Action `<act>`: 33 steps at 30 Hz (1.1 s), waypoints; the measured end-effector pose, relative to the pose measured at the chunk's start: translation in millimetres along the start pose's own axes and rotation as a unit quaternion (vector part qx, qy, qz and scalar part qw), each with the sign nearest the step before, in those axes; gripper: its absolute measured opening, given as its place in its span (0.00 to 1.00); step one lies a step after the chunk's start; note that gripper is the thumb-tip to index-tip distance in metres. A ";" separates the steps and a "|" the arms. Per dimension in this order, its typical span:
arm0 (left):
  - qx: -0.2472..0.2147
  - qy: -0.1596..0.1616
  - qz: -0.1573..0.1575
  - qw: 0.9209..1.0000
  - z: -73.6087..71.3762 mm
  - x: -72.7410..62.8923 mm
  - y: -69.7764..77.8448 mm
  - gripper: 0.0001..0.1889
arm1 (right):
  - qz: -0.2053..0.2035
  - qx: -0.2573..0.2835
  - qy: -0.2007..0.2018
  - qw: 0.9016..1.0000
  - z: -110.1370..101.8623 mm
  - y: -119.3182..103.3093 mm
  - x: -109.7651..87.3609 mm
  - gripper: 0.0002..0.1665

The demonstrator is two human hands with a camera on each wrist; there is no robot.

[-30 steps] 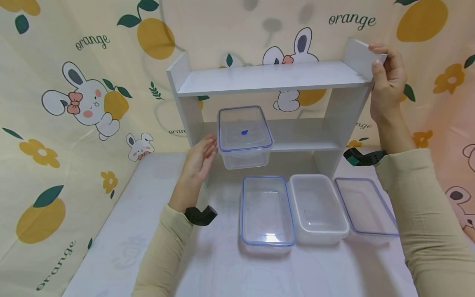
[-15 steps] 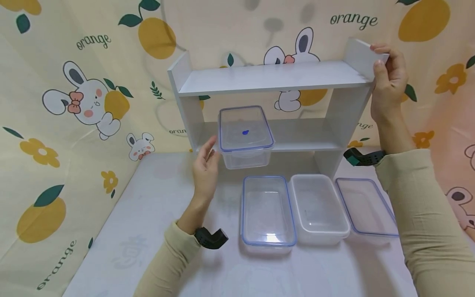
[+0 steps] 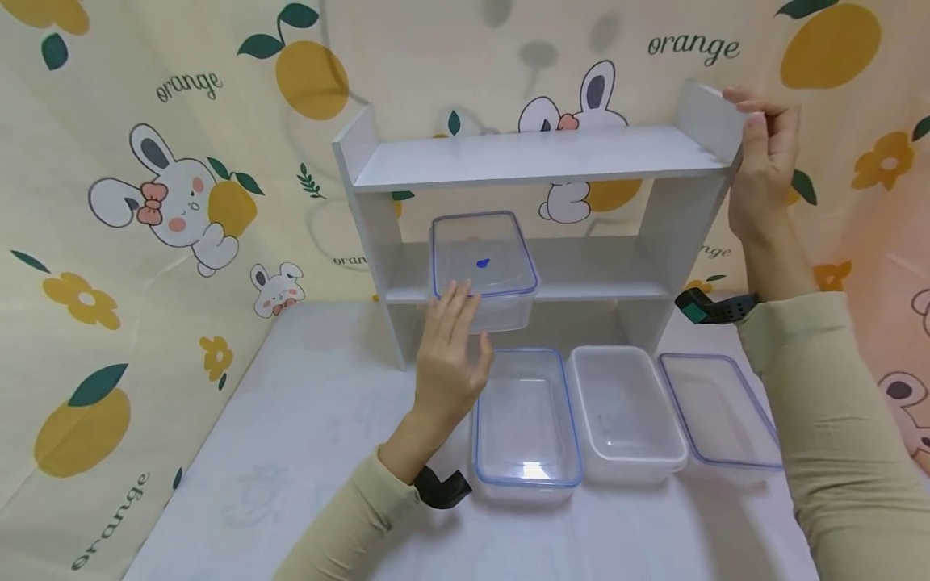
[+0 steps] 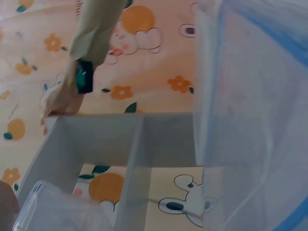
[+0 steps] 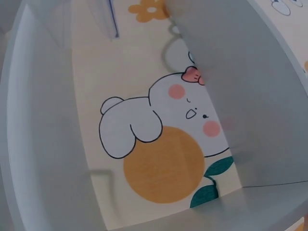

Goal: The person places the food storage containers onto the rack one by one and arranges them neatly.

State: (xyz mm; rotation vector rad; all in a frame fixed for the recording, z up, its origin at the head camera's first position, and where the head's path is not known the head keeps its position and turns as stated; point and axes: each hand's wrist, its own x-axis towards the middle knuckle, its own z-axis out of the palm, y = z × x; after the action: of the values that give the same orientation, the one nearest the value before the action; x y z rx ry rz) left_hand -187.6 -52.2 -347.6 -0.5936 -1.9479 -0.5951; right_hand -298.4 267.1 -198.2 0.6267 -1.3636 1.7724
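Note:
A clear lidded container (image 3: 485,254) with a blue-edged lid sits at the left on the middle board of a white shelf (image 3: 538,153), its front overhanging the board's edge. My left hand (image 3: 446,363) is in front of it, fingers extended and overlapping the container's front in the head view; contact is hard to tell. In the left wrist view the container (image 4: 62,211) shows at lower left, near a bit of the left hand (image 4: 6,207). At upper right, my right hand (image 3: 766,161) grips the top of the shelf's right side panel (image 3: 708,121). No hand shows in the right wrist view.
On the white table (image 3: 291,452) before the shelf stand a blue-rimmed lidded container (image 3: 526,420), a frosted container (image 3: 625,403) without a blue rim, and another blue-rimmed one (image 3: 719,407) at right. A printed cloth (image 3: 174,307) hangs behind and at left.
My left hand has moved from the container's left side to its front, turning back-up with fingers extended. The right hand still grips the shelf, its hold slightly shifted. The containers stay put.

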 end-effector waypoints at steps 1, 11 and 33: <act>0.027 0.001 0.022 0.999 1.7 0.0 2.4 0.23 | -0.012 -0.004 -0.003 1.000 0.5 0.8 -0.2 0.09; 0.175 -0.016 0.111 0.978 18.7 6.9 19.5 0.29 | -0.028 -0.017 -0.001 0.999 2.4 4.9 -4.7 0.11; 0.240 -0.045 0.089 0.966 16.5 19.7 3.7 0.26 | -0.038 -0.032 -0.003 0.999 -4.0 13.3 2.0 0.11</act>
State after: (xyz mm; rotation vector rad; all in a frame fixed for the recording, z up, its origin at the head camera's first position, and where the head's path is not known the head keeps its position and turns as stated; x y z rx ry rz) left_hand -204.2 -36.0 -335.9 -0.4823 -2.0004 0.0244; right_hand -310.2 270.1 -205.2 0.6410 -1.3783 1.6615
